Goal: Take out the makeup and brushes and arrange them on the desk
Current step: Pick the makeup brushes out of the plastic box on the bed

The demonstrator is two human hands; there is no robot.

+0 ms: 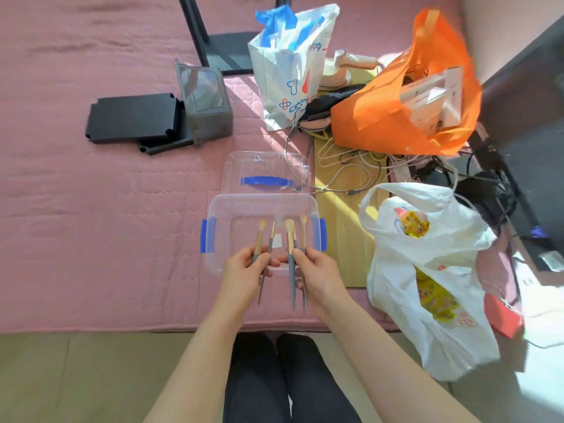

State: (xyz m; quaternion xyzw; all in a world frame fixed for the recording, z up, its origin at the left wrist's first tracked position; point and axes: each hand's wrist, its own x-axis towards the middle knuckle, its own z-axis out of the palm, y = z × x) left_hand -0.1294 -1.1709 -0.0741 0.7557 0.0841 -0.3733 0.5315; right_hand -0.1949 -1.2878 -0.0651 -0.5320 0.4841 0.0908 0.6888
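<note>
Two brushes (261,239) are in my left hand (242,271) and more in my right hand (319,270), fingers curled round them, over the clear box (262,199).

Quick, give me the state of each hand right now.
Left hand: fingers curled round two grey-handled brushes.
Right hand: fingers curled round the other brushes, at least two.
</note>
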